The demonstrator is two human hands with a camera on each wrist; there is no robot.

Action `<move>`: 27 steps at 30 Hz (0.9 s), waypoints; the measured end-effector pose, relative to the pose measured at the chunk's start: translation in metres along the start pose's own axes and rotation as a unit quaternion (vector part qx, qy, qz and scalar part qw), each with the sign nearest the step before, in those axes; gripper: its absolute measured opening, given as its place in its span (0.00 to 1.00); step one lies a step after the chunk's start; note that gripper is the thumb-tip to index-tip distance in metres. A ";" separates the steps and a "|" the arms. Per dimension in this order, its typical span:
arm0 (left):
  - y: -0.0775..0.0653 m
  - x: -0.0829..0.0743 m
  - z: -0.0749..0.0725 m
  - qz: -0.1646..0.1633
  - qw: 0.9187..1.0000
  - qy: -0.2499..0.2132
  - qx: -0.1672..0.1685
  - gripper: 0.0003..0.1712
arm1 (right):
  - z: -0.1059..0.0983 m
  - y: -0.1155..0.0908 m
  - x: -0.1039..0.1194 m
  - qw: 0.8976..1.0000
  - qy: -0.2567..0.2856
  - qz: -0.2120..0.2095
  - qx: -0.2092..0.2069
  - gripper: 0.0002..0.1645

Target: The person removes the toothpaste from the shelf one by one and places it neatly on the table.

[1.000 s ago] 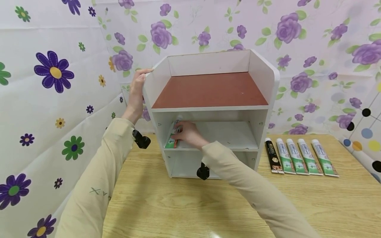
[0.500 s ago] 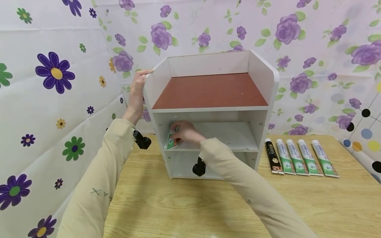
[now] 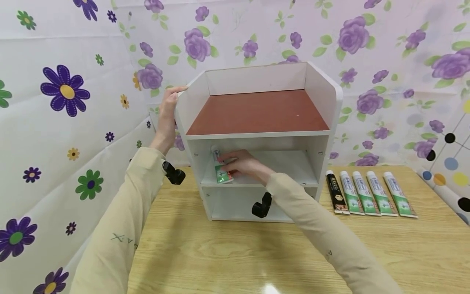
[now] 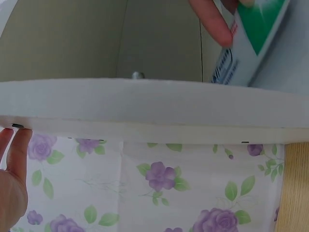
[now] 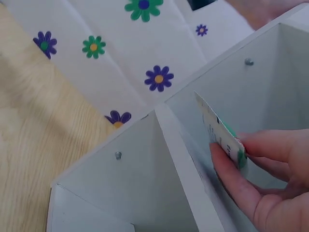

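My right hand (image 3: 244,162) pinches the lower part of a white and green toothpaste tube (image 3: 216,157) between thumb and fingers. The tube leans above the middle shelf (image 3: 282,163) of a small white cabinet, near its left wall, cap end towards the back. Seen from the right wrist, the tube's flat crimped end (image 5: 219,130) points out past the fingers. My left hand (image 3: 167,118) rests against the top of the cabinet's left side panel (image 3: 191,100). In the left wrist view, its straight fingers (image 4: 20,152) touch the panel's outer side.
To the right of the cabinet, a black toothpaste tube (image 3: 337,194) and several white and green tubes (image 3: 367,195) lie in a row on the wooden table (image 3: 220,253). The cabinet has a brown top board (image 3: 260,112) and a lower compartment (image 3: 235,204). Flowered cloth hangs behind.
My right hand and the toothpaste tube have shifted right, away from the cabinet's left wall, and the tube's angle has turned with its printed front more in view. The left hand keeps its place.
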State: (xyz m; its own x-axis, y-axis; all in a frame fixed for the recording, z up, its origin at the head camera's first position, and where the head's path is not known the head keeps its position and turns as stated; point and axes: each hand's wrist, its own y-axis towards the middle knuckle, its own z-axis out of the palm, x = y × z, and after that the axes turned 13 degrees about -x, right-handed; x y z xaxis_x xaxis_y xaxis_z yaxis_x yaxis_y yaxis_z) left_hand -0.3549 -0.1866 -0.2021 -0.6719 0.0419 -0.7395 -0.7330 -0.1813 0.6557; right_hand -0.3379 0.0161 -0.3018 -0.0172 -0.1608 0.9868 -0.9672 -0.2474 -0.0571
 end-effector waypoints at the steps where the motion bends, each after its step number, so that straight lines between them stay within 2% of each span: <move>1: 0.000 0.000 0.000 0.000 1.000 0.000 0.000 0.22 | -0.002 -0.003 0.000 1.000 0.010 0.001 0.005 0.24; 5: 0.000 0.000 0.000 -0.001 1.000 -0.004 0.001 0.22 | -0.010 -0.013 0.001 0.999 0.040 -0.006 0.034 0.24; 10: 0.000 0.000 0.000 0.001 1.000 -0.008 0.004 0.22 | -0.022 -0.021 0.001 0.997 0.037 -0.021 0.062 0.23; 15: 0.000 0.000 -0.001 0.000 1.000 -0.008 0.006 0.21 | -0.037 -0.030 0.001 0.995 0.002 -0.024 0.101 0.24; 22: 0.000 -0.002 0.001 0.001 1.000 0.003 0.010 0.22 | -0.065 -0.046 0.000 0.986 -0.045 -0.025 0.160 0.23; 27: 0.000 -0.001 0.001 0.002 1.000 0.001 0.005 0.22 | -0.082 -0.060 -0.003 0.975 -0.074 -0.030 0.206 0.22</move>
State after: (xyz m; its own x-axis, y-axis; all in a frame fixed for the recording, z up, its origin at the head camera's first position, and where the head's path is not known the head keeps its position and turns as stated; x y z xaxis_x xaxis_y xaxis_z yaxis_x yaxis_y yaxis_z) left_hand -0.3540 -0.1861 -0.2013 -0.6744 0.0388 -0.7373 -0.7313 -0.1724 0.6599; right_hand -0.3003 0.1102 -0.2883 0.1033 -0.2634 0.9591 -0.7811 -0.6185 -0.0857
